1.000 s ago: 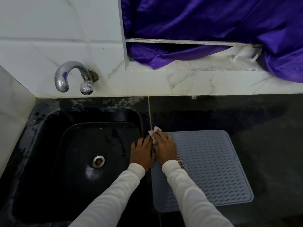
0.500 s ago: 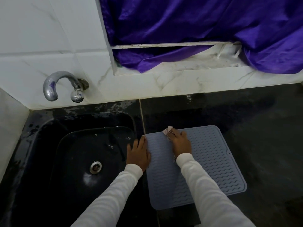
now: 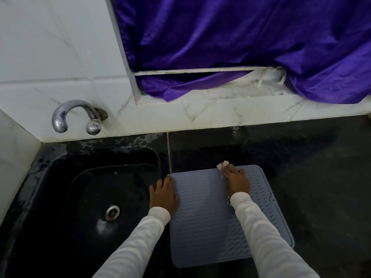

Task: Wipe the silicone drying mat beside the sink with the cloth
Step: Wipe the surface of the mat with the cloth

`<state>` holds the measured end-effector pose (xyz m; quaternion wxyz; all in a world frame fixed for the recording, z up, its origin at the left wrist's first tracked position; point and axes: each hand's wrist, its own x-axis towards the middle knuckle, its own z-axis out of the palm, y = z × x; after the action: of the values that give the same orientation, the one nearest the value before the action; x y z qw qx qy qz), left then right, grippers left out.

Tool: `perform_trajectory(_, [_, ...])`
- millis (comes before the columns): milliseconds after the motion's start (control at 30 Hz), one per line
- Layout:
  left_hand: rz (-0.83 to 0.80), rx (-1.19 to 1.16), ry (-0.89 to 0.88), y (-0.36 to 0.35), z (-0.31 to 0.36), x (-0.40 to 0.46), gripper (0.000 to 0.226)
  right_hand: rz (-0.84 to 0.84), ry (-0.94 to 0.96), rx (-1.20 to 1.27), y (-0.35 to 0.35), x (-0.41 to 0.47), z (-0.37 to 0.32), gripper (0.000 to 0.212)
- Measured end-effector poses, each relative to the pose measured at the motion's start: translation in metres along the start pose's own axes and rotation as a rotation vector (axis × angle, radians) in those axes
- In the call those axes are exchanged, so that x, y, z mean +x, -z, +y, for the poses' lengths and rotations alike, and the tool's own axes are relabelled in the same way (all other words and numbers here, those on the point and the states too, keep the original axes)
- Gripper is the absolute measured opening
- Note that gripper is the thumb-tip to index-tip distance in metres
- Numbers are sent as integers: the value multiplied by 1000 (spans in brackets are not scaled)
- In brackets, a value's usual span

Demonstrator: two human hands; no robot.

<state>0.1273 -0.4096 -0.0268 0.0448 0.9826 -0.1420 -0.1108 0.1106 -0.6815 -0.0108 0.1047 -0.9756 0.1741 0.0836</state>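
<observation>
A grey-blue ribbed silicone drying mat (image 3: 202, 221) lies on the black counter just right of the sink. My right hand (image 3: 237, 180) presses a small pale checked cloth (image 3: 222, 167) flat on the mat near its far edge; only the cloth's tip and a strip beside my wrist show. With its fingers straight, my left hand (image 3: 163, 194) rests on the mat's left edge, over the strip between mat and sink.
A black sink (image 3: 84, 197) with a metal drain (image 3: 112, 212) sits at the left, a chrome tap (image 3: 78, 115) on the white tiled wall above it. Purple fabric (image 3: 241, 47) hangs over the window ledge behind. Dark wet counter (image 3: 321, 177) stretches to the right.
My right hand slid the cloth rightward along the mat's far edge, away from my left hand. My left hand stayed at the mat's left edge.
</observation>
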Motion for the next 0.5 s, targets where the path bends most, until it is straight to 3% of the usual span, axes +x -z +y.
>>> perform_trajectory(133, [39,-86,39,-3,1,1,61,74,40,92,-4,8,-9,39])
perform_trajectory(333, [146,-177,48,-14,13,8,55,217,463,203,-6,-26,-95,42])
perform_trajectory(400, [125,-149,49,-23,18,9,57,123,493,168,-23,-38,-122,42])
perform_trajectory(500, [107,-74,50,-34,17,6,60,16,416,95,-52,-41,-125,60])
